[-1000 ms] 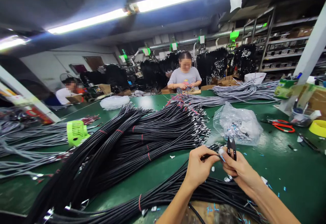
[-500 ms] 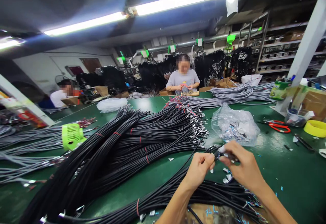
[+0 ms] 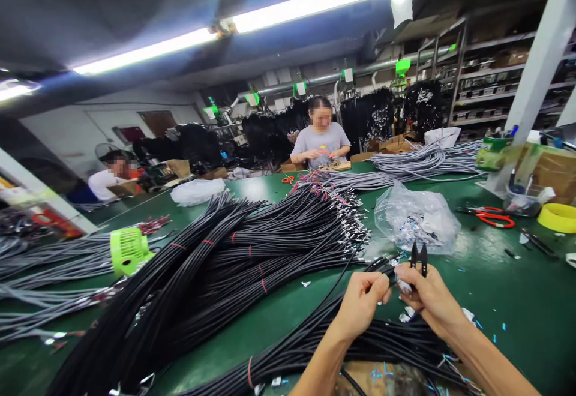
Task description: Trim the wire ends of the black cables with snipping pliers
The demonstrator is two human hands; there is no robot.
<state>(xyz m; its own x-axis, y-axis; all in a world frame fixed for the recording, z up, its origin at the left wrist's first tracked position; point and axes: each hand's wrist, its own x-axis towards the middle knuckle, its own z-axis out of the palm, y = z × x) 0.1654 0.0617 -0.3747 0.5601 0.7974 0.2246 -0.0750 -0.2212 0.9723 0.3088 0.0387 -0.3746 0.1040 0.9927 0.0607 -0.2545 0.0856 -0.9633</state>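
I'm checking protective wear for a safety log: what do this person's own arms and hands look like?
The ungloved left hand and ungloved right hand have no visible markings. Both forearms are bare as far as they show; no sleeve, watch or bracelet is visible.

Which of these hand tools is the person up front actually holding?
The black snips: their two pointed blades rise from the right hand, while the red-handled tool lies on the green table, right of the clear plastic bag.
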